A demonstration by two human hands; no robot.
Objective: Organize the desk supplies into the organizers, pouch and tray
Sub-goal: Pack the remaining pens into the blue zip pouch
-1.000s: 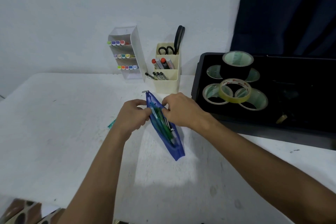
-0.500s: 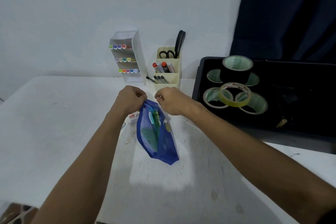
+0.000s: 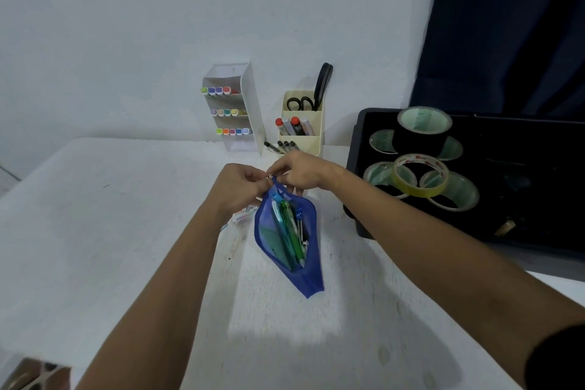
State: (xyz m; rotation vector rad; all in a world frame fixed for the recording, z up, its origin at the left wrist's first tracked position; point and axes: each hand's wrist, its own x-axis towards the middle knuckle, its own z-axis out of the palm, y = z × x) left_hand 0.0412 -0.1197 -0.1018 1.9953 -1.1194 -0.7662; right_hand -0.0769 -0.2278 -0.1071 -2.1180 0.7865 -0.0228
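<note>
Over the white table (image 3: 95,231) | your left hand (image 3: 235,188) and right hand (image 3: 302,172) pinch the top end of the blue pouch (image 3: 289,250) | it hangs, pens (image 3: 289,231) inside | eraser (image 3: 242,217) lies just beside

From my hands (image 3: 269,180), I see the pouch (image 3: 289,244) hanging just below them with pens (image 3: 289,231) inside, and an eraser (image 3: 242,215) on the table (image 3: 95,215) just under my left hand. Behind them stand the marker rack (image 3: 235,108) and, to its right, the scissors holder (image 3: 302,123); the tray (image 3: 357,168) of tape rolls (image 3: 421,180) sits to the right of my right hand.
</note>
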